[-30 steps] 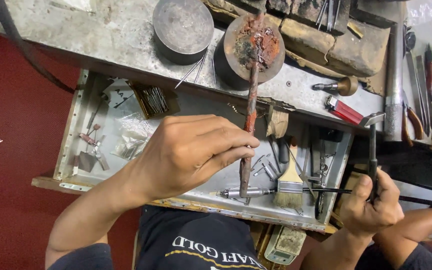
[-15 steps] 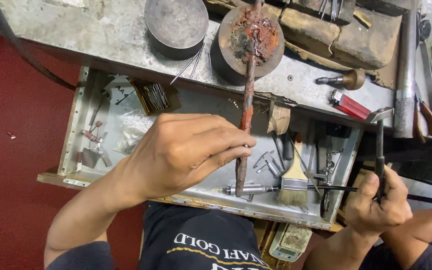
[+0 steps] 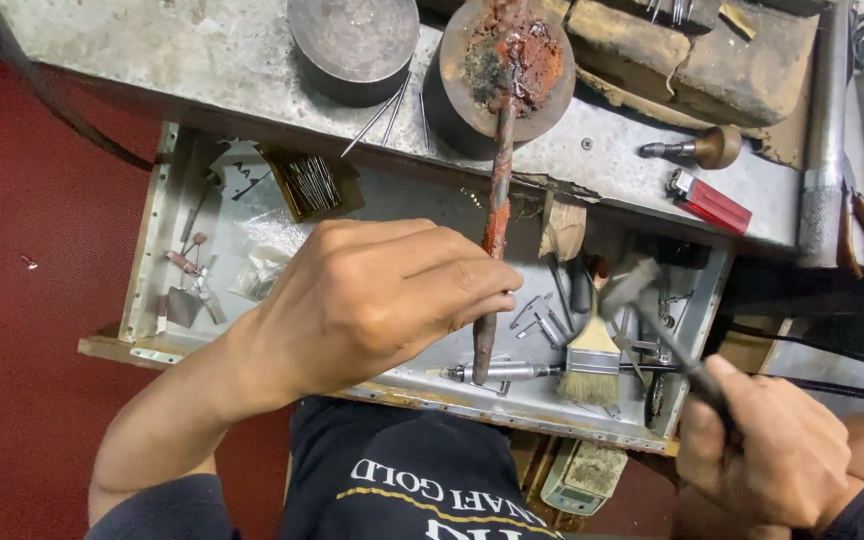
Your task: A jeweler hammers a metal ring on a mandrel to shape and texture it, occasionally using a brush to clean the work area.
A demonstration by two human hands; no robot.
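The left hand [image 3: 372, 300] is gripping a long rusty rod [image 3: 497, 215], fingers wrapped around its lower part, thumb and forefinger pinching it. The rod is running up out of the drawer [image 3: 432, 290], its top end resting on the round block [image 3: 512, 60] crusted with red and dark residue, just above the drawer on the tabletop [image 3: 152, 60]. The right hand [image 3: 767, 455] is hanging off the drawer's lower right corner, fingers clenched on the dark handle of a small hammer [image 3: 652, 310]; the hammer's head is blurring, up over the drawer's right part, near the rod but apart from it. Inside the drawer, a brush [image 3: 592, 355] is lying just right of the rod's lower end, with a metal tool beside it. Above the drawer's right end, a red lighter [image 3: 710, 200] is lying on the tabletop, a wooden-knobbed tool [image 3: 697, 150] just above it. A second round block [image 3: 352, 45] is sitting left of the crusted one.
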